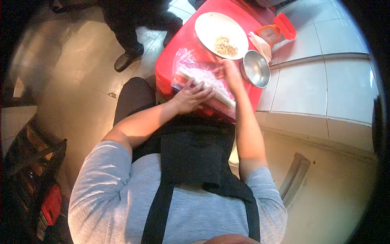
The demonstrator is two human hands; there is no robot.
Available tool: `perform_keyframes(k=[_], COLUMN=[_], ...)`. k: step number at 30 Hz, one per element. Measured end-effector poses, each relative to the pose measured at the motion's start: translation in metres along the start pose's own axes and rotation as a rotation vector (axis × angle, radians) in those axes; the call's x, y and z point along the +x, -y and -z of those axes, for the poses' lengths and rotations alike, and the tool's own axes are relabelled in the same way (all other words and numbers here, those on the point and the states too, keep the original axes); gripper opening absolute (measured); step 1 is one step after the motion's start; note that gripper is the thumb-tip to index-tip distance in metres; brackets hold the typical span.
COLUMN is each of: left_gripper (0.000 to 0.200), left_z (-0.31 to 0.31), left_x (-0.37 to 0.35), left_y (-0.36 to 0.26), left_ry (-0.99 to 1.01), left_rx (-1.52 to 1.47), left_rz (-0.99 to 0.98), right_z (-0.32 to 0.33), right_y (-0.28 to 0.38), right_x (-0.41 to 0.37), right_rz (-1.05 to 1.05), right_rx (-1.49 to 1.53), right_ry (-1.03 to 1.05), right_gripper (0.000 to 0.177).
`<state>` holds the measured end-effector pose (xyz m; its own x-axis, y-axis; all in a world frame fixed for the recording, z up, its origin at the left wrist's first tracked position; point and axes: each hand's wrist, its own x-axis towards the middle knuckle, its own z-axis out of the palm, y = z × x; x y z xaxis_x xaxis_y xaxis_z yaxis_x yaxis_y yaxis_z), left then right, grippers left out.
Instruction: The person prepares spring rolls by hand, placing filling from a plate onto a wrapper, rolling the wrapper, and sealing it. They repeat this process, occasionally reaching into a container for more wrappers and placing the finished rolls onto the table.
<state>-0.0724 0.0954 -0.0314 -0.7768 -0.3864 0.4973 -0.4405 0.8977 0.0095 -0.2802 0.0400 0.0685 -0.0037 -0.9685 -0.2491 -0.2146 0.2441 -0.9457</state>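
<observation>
My left hand (pixel 193 97) lies with its fingers spread over a long, pale, rod-shaped thing (pixel 221 96), which could be a rolling pin or a roll. That rod rests across a clear plastic sheet (pixel 183 61) on the red table (pixel 164 65). Something whitish shows on or under the plastic; I cannot make out what it is. My right hand (pixel 228 74) is over the far right part of the sheet, close to the metal bowl, with its fingers smeared by motion. Whether it holds anything is hidden by the blur.
A white plate (pixel 207 30) with a heap of light-brown shredded food (pixel 225 46) stands at the back. Right of it are a metal bowl (pixel 256 69), a white cloth or paper (pixel 261 46) and an orange scale (pixel 269 34). Another person's leg and shoe (pixel 129 59) are at far left.
</observation>
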Motion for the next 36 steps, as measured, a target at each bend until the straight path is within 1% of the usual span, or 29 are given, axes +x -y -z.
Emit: perform_keyframes(k=[2, 3, 5, 8, 9, 10, 11, 12, 13, 15, 18, 19, 21, 22, 23, 26, 27, 30, 31, 34, 36], left_gripper=[0.08, 0.079, 0.076, 0.072, 0.071, 0.071, 0.07, 0.07, 0.07, 0.07, 0.071, 0.072, 0.075, 0.076, 0.078, 0.081, 0.082, 0.083, 0.084, 0.084, 0.084], left_z=[-0.009, -0.013, -0.016, -0.012, -0.011, -0.011, -0.013, -0.013, -0.013, -0.012, -0.011, -0.011, -0.01, -0.009, -0.007, -0.001, 0.001, 0.0, -0.001, -0.005, -0.006], left_x=[-0.005, -0.007, -0.007, -0.003, -0.002, -0.003, -0.003, -0.004, -0.004, -0.004, -0.002, -0.001, -0.001, -0.001, -0.001, 0.0, 0.0, -0.001, 0.0, 0.0, -0.001], left_y=[0.001, 0.002, 0.002, 0.001, 0.001, 0.001, 0.001, 0.003, 0.005, 0.006, 0.001, 0.002, -0.001, -0.001, -0.001, 0.002, 0.002, 0.001, 0.0, 0.0, 0.001], left_ry=[-0.051, -0.077, -0.049, -0.014, -0.002, 0.002, 0.005, 0.008, 0.003, -0.008, 0.028, -0.012, -0.089, -0.075, -0.06, -0.03, -0.02, -0.006, -0.007, -0.035, -0.051], left_rx=[-0.004, -0.004, -0.012, -0.05, -0.067, -0.059, -0.05, -0.04, -0.057, -0.091, -0.068, -0.023, 0.057, 0.04, 0.024, 0.007, -0.003, -0.028, -0.034, -0.001, 0.003], left_rz=[-0.019, -0.029, -0.014, 0.011, 0.019, 0.011, 0.003, -0.004, -0.002, 0.0, 0.024, 0.023, 0.019, 0.017, 0.012, -0.003, -0.005, 0.004, 0.01, 0.006, -0.004], right_z=[-0.038, -0.05, -0.064, -0.06, -0.069, -0.072, -0.07, -0.07, -0.075, -0.068, -0.054, -0.048, -0.041, -0.038, -0.029, -0.006, -0.007, 0.013, 0.015, 0.008, -0.006], right_y=[-0.029, -0.029, -0.02, -0.002, 0.005, -0.014, -0.044, -0.048, -0.037, -0.011, -0.012, -0.013, -0.009, -0.006, -0.031, -0.04, -0.024, -0.044, -0.031, -0.015, -0.032], right_x=[0.012, 0.018, 0.031, 0.039, 0.035, 0.044, 0.064, 0.068, 0.064, 0.043, 0.029, 0.026, 0.011, 0.002, 0.006, -0.005, -0.024, -0.057, -0.071, -0.096, -0.103], right_rz=[-0.007, 0.066, 0.215, 0.054, -0.021, 0.001, 0.187, 0.206, 0.227, -0.07, 0.126, 0.134, -0.095, -0.207, -0.122, 0.072, 0.007, 0.104, 0.065, 0.155, 0.358], right_rx=[-0.045, -0.024, 0.015, 0.006, -0.114, -0.201, -0.174, -0.105, -0.038, 0.176, -0.155, -0.087, 0.159, 0.284, 0.161, 0.022, 0.266, -0.408, -0.488, -0.573, -0.633], right_ry=[0.1, 0.104, 0.113, 0.285, 0.294, 0.287, 0.194, 0.176, 0.159, 0.267, -0.062, -0.145, -0.065, -0.027, -0.05, -0.301, -0.249, -0.151, -0.163, -0.265, -0.16], right_gripper=[0.03, 0.032, 0.034, 0.03, 0.027, 0.026, 0.027, 0.027, 0.027, 0.027, 0.025, 0.025, 0.025, 0.025, 0.025, 0.026, 0.026, 0.027, 0.03, 0.033, 0.034])
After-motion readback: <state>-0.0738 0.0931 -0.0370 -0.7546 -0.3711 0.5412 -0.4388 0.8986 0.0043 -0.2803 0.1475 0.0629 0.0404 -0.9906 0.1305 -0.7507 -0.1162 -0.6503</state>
